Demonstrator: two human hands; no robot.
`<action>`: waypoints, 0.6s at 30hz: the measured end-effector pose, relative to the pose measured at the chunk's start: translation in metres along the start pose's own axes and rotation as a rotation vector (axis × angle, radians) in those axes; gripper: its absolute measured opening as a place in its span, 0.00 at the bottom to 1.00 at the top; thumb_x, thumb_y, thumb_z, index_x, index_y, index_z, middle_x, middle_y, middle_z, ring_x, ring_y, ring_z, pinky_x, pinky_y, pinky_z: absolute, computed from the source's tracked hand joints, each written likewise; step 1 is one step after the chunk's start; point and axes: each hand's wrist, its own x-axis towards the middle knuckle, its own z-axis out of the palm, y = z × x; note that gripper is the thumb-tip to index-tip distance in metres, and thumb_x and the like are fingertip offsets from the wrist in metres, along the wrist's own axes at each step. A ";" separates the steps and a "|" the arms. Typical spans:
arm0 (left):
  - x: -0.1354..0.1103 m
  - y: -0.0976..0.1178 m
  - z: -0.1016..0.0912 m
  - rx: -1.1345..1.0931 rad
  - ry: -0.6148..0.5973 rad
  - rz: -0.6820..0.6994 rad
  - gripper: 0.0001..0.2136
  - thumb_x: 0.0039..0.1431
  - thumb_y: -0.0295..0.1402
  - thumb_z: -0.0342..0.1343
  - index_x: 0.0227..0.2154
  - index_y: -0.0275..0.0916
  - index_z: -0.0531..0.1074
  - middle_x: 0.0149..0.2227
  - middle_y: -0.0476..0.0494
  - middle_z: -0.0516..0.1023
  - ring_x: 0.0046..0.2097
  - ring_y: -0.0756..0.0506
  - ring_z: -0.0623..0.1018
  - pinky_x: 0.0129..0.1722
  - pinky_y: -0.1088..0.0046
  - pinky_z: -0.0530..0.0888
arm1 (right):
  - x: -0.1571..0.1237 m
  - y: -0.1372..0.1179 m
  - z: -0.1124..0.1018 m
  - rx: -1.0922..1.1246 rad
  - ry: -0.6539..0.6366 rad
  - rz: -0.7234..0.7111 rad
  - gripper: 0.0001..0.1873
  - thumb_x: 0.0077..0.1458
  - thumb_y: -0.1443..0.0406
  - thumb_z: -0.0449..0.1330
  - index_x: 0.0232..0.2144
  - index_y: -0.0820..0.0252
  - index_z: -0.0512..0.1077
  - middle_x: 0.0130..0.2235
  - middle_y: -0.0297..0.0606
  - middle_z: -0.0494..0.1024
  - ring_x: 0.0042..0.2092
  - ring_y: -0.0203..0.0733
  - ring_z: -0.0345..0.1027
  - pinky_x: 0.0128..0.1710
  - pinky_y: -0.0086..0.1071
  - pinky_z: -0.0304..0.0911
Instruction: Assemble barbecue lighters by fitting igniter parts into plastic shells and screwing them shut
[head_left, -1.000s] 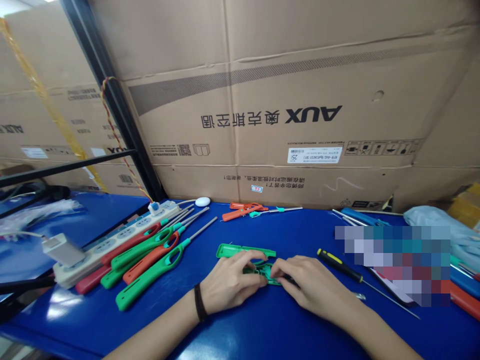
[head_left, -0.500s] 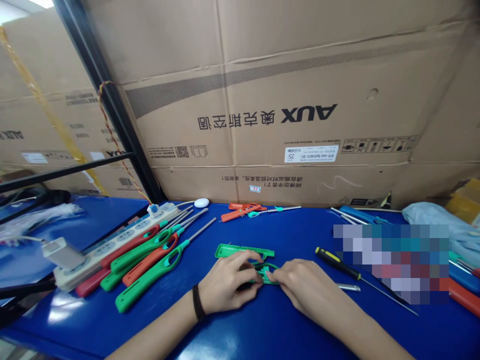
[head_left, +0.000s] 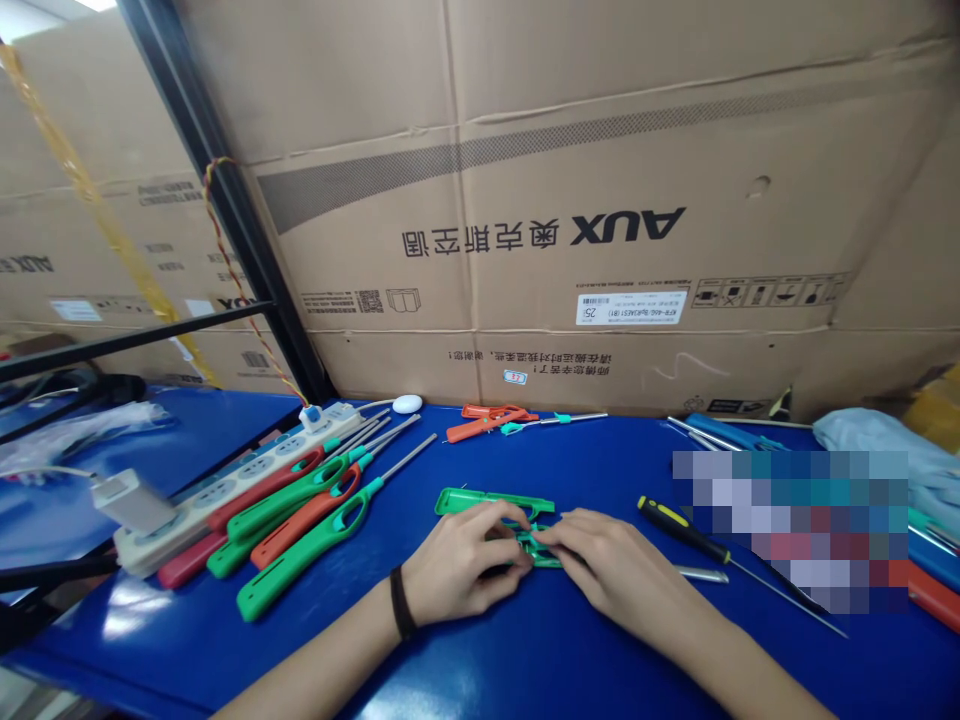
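Note:
Between my hands lies an opened green lighter half (head_left: 551, 562) with teal inner parts, mostly covered by my fingers. My left hand (head_left: 472, 560), a dark band at its wrist, curls round its left end, fingers closed on it. From the right, my right hand (head_left: 611, 555) pinches at the teal part (head_left: 534, 537) in the middle of the casing. Just behind my left fingers rests the other green casing half (head_left: 487, 500), hollow side showing. A metal tube (head_left: 701, 574) pokes out to the right from under my right hand.
Several assembled long-nosed lighters (head_left: 300, 555) lie left beside a white power strip (head_left: 202, 495). A disassembled orange lighter (head_left: 480, 428) sits at the back. On the right are a black-and-yellow screwdriver (head_left: 682, 527) and a blurred patch. A large cardboard box (head_left: 510, 150) stands behind.
My right fingers have shifted slightly over the casing's middle, and the hand sits a bit higher. My left hand keeps its hold. The whole view has shifted slightly.

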 end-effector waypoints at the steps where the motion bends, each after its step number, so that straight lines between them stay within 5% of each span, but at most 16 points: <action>1: 0.000 0.000 0.000 -0.004 -0.001 0.000 0.05 0.58 0.27 0.53 0.33 0.39 0.74 0.44 0.43 0.71 0.36 0.51 0.76 0.39 0.77 0.73 | 0.000 0.002 -0.001 -0.005 -0.008 -0.010 0.14 0.58 0.73 0.53 0.41 0.54 0.75 0.39 0.36 0.80 0.43 0.44 0.72 0.47 0.35 0.62; 4: 0.000 0.000 0.000 -0.009 -0.005 -0.004 0.05 0.57 0.28 0.53 0.33 0.39 0.74 0.45 0.44 0.71 0.35 0.51 0.76 0.38 0.77 0.73 | -0.001 0.007 -0.006 -0.021 -0.053 -0.010 0.14 0.57 0.73 0.55 0.40 0.54 0.76 0.39 0.36 0.81 0.44 0.45 0.72 0.53 0.38 0.58; 11: 0.000 -0.001 0.000 -0.005 0.002 0.002 0.05 0.58 0.28 0.54 0.33 0.39 0.75 0.44 0.44 0.71 0.37 0.50 0.75 0.38 0.77 0.72 | -0.002 0.003 -0.011 -0.023 -0.067 0.023 0.14 0.57 0.73 0.55 0.40 0.52 0.76 0.38 0.36 0.80 0.40 0.43 0.73 0.41 0.33 0.64; 18: 0.000 -0.002 0.001 -0.011 -0.001 0.000 0.05 0.59 0.29 0.54 0.33 0.39 0.74 0.44 0.45 0.72 0.36 0.51 0.75 0.38 0.77 0.72 | -0.002 0.008 -0.018 -0.008 -0.081 0.040 0.15 0.56 0.74 0.55 0.39 0.53 0.77 0.37 0.35 0.80 0.41 0.43 0.72 0.42 0.33 0.63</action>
